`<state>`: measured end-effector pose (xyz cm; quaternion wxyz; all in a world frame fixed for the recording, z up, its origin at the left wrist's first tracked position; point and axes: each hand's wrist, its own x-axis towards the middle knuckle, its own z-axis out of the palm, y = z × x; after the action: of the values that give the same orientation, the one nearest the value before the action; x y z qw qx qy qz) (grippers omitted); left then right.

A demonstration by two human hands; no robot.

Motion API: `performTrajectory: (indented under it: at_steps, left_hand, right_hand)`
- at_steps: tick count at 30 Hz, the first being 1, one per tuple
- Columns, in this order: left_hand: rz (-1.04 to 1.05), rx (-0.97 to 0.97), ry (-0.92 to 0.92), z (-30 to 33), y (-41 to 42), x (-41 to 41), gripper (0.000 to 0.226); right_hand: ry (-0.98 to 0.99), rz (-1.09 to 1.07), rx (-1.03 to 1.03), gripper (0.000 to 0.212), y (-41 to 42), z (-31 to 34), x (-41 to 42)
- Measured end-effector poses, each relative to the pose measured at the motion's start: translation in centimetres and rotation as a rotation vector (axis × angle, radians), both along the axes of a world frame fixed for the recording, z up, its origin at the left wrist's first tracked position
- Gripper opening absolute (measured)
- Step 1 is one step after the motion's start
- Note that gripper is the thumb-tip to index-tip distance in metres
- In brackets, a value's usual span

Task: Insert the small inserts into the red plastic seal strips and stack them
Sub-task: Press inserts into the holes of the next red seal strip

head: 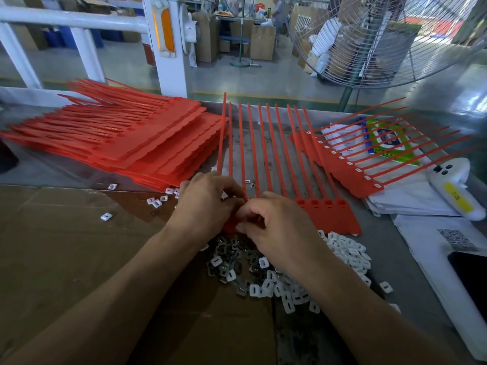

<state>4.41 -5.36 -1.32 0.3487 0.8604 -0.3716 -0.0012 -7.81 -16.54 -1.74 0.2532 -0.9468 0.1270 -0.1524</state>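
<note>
A red comb of joined seal strips lies in front of me, tails pointing away. My left hand grips its left end, fingers curled over the strip heads. My right hand meets it there, thumb and forefinger pinching at a strip head; whatever it pinches is hidden. A heap of small white and grey inserts lies just below my hands. A large stack of red strips sits at the left. A strip comb with white inserts showing lies at the right.
Brown cardboard covers the near left of the table. Loose inserts are scattered on it. White papers, a white handheld device and a dark phone lie at the right. A large fan stands behind the table.
</note>
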Motion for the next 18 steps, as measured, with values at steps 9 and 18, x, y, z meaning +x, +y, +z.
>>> performTrajectory:
  at_steps: [9,18]
  left_hand:
    - [-0.017,-0.004,0.006,0.06,0.43,-0.1,0.011]
    - [-0.047,0.035,-0.107,-0.3,0.59,0.07,0.023]
  right_hand:
    - [0.008,0.031,-0.137,0.008,0.26,-0.05,0.08]
    - [0.016,0.046,-0.123,0.009,0.08,-0.32,-0.22]
